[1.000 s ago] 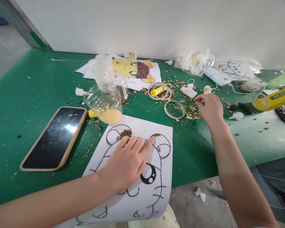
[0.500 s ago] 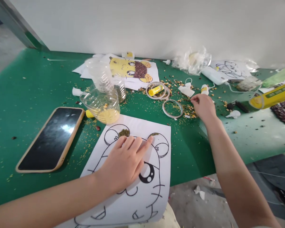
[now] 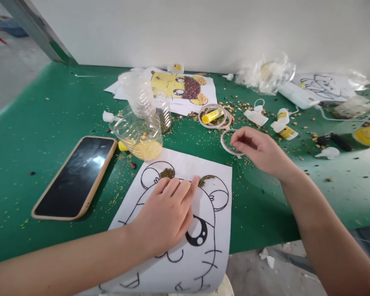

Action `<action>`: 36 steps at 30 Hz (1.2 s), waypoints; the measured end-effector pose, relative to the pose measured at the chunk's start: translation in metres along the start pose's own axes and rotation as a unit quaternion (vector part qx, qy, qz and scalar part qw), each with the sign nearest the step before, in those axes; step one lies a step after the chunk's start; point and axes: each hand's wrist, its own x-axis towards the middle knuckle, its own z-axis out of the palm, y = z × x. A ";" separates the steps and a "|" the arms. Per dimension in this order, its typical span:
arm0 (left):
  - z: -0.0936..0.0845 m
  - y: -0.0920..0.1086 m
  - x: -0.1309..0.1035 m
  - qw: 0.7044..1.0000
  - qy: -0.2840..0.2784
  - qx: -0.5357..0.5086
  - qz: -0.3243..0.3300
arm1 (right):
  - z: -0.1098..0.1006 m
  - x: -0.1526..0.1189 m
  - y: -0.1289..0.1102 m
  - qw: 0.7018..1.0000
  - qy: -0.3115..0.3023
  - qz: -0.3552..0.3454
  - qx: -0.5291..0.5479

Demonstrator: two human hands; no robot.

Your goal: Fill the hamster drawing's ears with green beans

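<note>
A white sheet with a line-drawn cartoon animal (image 3: 200,263) lies at the table's front edge. Small dark green beans (image 3: 167,173) fill part of its left ear, and a few more sit in the right ear. My left hand (image 3: 169,213) rests flat on the drawing, forefinger stretched towards the right ear, holding nothing. Beyond the sheet's upper right corner, my right hand (image 3: 255,148) hovers with thumb and fingers pinched; anything between the fingertips is too small to make out. Behind those fingertips is a tape roll (image 3: 224,144), partly hidden.
A phone (image 3: 77,176) lies at the left. Beside it stands a cut plastic bottle cup with yellow grains (image 3: 148,150). Further back are a coloured picture (image 3: 163,84), a glue stick (image 3: 212,116) in tape rolls, and small glue bottles (image 3: 285,129). Scattered seeds dot the green table (image 3: 262,213).
My right hand has moved from the scattered seeds by the glue bottles towards the drawing, still pinched. My left hand stays on the sheet. The view has shifted slightly.
</note>
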 end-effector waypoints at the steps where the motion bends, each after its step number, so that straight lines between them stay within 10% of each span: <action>1: 0.000 0.000 0.000 1.000 -0.003 -0.004 0.000 | 0.007 -0.002 -0.006 1.000 -0.020 -0.017 0.015; 10: 0.002 -0.001 0.002 1.000 0.011 -0.003 0.002 | 0.033 -0.017 -0.031 0.981 -0.158 -0.110 -0.004; 36: 0.002 0.000 0.001 1.000 0.016 0.013 0.012 | 0.039 -0.023 -0.038 0.948 -0.109 -0.238 -0.182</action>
